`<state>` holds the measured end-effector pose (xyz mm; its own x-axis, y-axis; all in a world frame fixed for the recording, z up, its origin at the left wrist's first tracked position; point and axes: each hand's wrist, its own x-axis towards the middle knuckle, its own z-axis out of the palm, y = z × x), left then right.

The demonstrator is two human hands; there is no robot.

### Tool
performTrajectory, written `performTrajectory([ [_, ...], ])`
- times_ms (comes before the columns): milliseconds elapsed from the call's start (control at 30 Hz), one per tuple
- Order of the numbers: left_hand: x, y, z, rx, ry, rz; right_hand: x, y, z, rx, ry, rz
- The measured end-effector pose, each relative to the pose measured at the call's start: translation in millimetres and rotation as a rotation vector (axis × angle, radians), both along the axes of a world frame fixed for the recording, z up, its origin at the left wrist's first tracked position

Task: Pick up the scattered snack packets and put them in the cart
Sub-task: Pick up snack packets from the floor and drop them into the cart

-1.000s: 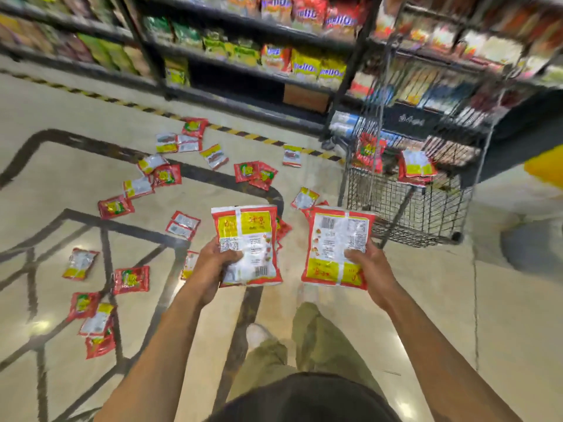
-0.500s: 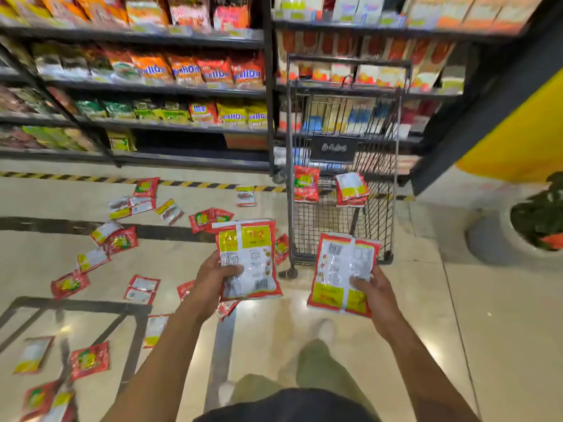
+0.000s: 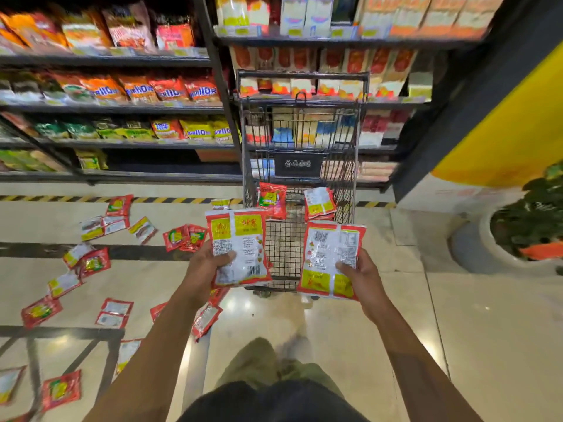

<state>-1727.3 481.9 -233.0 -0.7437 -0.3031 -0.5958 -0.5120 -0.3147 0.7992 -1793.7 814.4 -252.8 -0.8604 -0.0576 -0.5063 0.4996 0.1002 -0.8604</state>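
Floor [image 3: 457, 315] glossy w/ strewn packets [image 3: 94, 263], shelves [image 3: 122, 108], cart [image 3: 300, 166]

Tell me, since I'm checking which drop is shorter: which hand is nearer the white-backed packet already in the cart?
Right. The right hand is just below the white-backed packet, on the cart's right side; the left hand is further off, below and left.

You see polished tile floor [image 3: 472, 330]: red snack packets [image 3: 94, 263] scattered flat, left of the wire cart [image 3: 300, 166]; planter [image 3: 487, 248] right of it
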Motion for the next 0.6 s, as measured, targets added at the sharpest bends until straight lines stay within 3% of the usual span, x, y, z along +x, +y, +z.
performTrajectory([
  [367, -133.7, -5.5, -66.9, -0.059, -0.062, -0.106, -129.3, -14.8, -35.1, 0.118, -0.031, -0.016],
  [600, -262.6, -13.4, -113.9, -0.171, -0.21, -0.143, -240.8, -46.0, -91.1, 0.173, -0.113, -0.004],
])
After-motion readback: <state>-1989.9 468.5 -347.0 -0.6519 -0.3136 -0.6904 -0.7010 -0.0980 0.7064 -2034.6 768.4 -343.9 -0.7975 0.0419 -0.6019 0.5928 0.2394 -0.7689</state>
